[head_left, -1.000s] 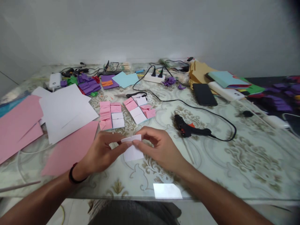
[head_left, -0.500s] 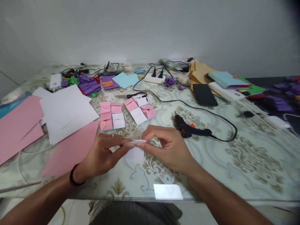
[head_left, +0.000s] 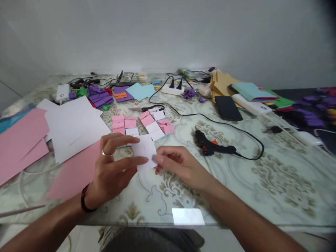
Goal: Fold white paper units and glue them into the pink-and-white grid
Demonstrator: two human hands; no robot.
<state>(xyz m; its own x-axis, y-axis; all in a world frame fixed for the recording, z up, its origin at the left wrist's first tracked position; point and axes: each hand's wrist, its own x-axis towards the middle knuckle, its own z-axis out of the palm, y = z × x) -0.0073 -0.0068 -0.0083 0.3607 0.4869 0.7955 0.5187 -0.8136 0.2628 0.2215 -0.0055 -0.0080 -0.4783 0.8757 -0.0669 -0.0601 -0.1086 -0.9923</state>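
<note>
A small white paper piece [head_left: 144,149] is held up above the glass table top [head_left: 236,189], between both my hands. My left hand [head_left: 114,168], with a ring and a dark wristband, grips its left side between thumb and fingers. My right hand [head_left: 175,164] pinches its lower right edge with curled fingers. Just beyond lie two groups of folded pink and white paper squares: one group [head_left: 124,125] is on the left, the other group [head_left: 156,123] is on the right.
Large pink sheets [head_left: 21,140] and white sheets [head_left: 73,124] lie at the left. A black glue gun [head_left: 212,147] with its cord lies to the right, a phone [head_left: 228,107] behind it. Purple paper bits [head_left: 101,96], a power strip [head_left: 172,88] and coloured paper stacks [head_left: 252,91] line the back.
The white paper has been turned up from edge-on to flat-facing and lifted a little. My left hand's fingers spread along its left side; my right hand dropped to its lower edge.
</note>
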